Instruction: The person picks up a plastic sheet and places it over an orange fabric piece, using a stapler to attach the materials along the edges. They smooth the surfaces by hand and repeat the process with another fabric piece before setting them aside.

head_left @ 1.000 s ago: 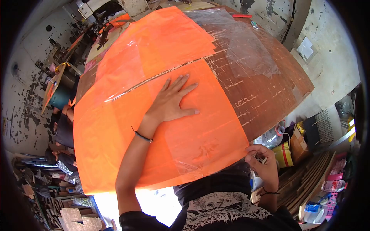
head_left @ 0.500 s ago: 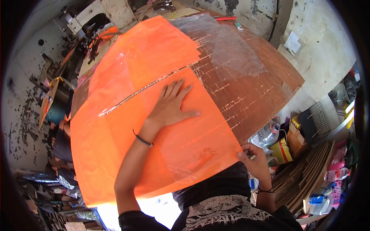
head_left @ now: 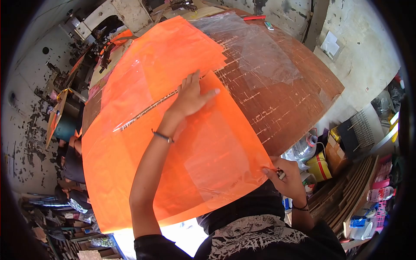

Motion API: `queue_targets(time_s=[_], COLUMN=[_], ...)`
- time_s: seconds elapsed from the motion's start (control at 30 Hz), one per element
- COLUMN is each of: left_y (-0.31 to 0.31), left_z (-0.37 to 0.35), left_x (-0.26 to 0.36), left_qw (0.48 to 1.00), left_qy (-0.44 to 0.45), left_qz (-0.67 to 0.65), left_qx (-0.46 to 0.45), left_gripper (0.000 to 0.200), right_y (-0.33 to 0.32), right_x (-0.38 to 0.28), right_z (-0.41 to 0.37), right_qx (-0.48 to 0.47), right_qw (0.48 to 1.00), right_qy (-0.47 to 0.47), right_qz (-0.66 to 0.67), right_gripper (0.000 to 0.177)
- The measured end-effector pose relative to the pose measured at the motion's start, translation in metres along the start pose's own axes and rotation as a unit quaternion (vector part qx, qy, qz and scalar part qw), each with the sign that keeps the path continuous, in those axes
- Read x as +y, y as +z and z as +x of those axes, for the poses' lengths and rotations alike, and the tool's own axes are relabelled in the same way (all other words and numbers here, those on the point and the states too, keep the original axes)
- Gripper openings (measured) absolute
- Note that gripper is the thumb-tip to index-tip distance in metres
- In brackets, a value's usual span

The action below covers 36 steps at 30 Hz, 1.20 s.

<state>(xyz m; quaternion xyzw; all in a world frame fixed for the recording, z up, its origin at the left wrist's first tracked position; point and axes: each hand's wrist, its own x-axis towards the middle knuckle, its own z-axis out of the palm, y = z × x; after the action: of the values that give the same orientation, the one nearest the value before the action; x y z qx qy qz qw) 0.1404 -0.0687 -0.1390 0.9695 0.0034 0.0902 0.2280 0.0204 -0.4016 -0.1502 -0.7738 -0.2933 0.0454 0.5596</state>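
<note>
My left hand (head_left: 190,97) lies flat with its fingers apart on the upper edge of a large orange sheet (head_left: 130,173), near the narrow gap that shows the table. At the sheet's lower right corner my right hand (head_left: 288,173) is closed, with the corner pinched by the thumb. A small pale object (head_left: 281,174), too hidden to name, sticks out between its fingers. Clear plastic film (head_left: 216,167) lies over part of the sheet. Another orange sheet (head_left: 164,56) lies just beyond the gap.
The sheets rest on a scratched brown tabletop (head_left: 299,99). More clear film (head_left: 264,56) and a red object (head_left: 254,17) lie at its far side. Bottles and boxes (head_left: 336,151) crowd the floor at right. A seated person (head_left: 74,160) is partly visible at left.
My left hand has slid up and slightly forward across the sheet to its far edge. My right hand stays at the corner, which now looks more bunched.
</note>
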Motion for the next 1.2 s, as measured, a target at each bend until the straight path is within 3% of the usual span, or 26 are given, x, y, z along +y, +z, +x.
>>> queue_targets(time_s=[0.07, 0.2, 0.27, 0.37, 0.57, 0.6, 0.7, 0.97, 1.2], left_y=[0.001, -0.009, -0.014, 0.013, -0.002, 0.001, 0.009, 0.007, 0.008], left_z=[0.026, 0.052, 0.056, 0.065, 0.052, 0.051, 0.062, 0.058, 0.055], left_x=[-0.018, -0.039, -0.045, -0.08, -0.042, -0.037, -0.048, -0.052, -0.041], left_qw=[0.997, 0.985, 0.956, 0.957, 0.953, 0.952, 0.957, 0.953, 0.957], left_qy=[-0.025, 0.006, -0.01, 0.012, -0.014, -0.007, -0.011, -0.007, -0.043], left_qz=[-0.066, -0.16, -0.265, -0.286, -0.296, -0.307, -0.288, -0.301, -0.286], left_qx=[0.003, -0.063, -0.126, -0.05, -0.057, -0.009, 0.01, 0.013, 0.015], left_gripper=[0.09, 0.065, 0.053, 0.04, 0.023, 0.026, 0.031, 0.042, 0.054], right_y=[-0.001, -0.003, -0.002, -0.001, -0.011, -0.012, -0.014, -0.024, -0.021], right_x=[0.002, 0.009, 0.015, 0.015, 0.009, 0.01, 0.011, 0.014, 0.023], right_z=[0.005, 0.013, 0.008, -0.001, -0.013, -0.014, -0.015, -0.014, -0.005], right_qx=[-0.002, 0.003, 0.017, 0.023, 0.042, 0.039, 0.026, -0.044, 0.004], right_qw=[0.999, 0.999, 0.999, 0.988, 0.945, 0.942, 0.932, 0.917, 0.944], right_qy=[-0.036, -0.049, -0.014, 0.109, 0.289, 0.303, 0.331, 0.349, 0.315], right_qz=[-0.022, 0.007, 0.024, 0.111, 0.147, 0.139, 0.144, 0.188, 0.099], right_gripper=[0.009, 0.008, 0.008, 0.011, 0.024, 0.025, 0.028, 0.027, 0.026])
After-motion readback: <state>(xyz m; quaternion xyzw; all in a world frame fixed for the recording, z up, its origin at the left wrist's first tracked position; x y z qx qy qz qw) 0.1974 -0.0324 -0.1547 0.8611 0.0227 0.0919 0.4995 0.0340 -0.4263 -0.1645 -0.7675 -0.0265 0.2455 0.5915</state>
